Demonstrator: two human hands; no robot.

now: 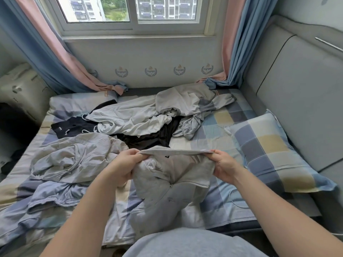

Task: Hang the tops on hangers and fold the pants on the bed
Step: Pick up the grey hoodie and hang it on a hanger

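Two hands grip one grey zip top (172, 184) by its upper edge: left hand (122, 164) and right hand (223, 166), fingers (130, 157) curled on cloth | edge runs left–right, body hangs below, over the bed (219, 127) | both hands equally near — next likely a hanger, none in view.

Domestic bedroom. A bed (219, 127) with a checked sheet fills the floor area, with a matching checked pillow (274, 156) set against a padded grey headboard (300, 93). Loose garments (133, 117) lie heaped on the sheet. Pink-and-blue curtains (37, 52) frame a sliding window (133, 25); residential apartment blocks (167, 8) are visible outside.
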